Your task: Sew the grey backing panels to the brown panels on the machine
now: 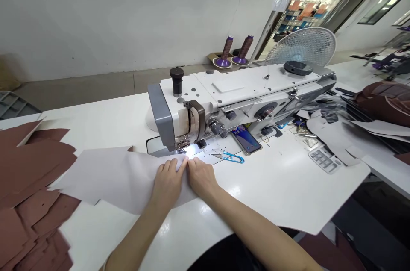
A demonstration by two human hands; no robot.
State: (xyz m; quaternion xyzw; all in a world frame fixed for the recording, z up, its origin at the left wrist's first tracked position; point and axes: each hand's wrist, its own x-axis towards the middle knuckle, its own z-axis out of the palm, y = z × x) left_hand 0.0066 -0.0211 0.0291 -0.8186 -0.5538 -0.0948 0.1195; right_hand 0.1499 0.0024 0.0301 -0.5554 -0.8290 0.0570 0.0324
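Note:
A pale lilac-white sheet of material (118,177) lies on the white table, its right end beside the lit needle area of a sewing machine (192,91). My left hand (168,179) rests on the sheet, fingers bent and pressed together, thumb and fingertips at its upper edge. Touching it on the right, my right hand (201,175) is closed, its fingertips pinching the sheet's edge just in front of the presser foot. Blue thread snips (233,157) lie to the right of my hands.
Stacked brown pieces (32,177) cover the left of the table (272,189). A phone (246,139) lies under the machine arm. Farther right are a calculator (324,160) and pale scraps (333,136). Thread cones (226,51) and a fan (303,46) stand behind.

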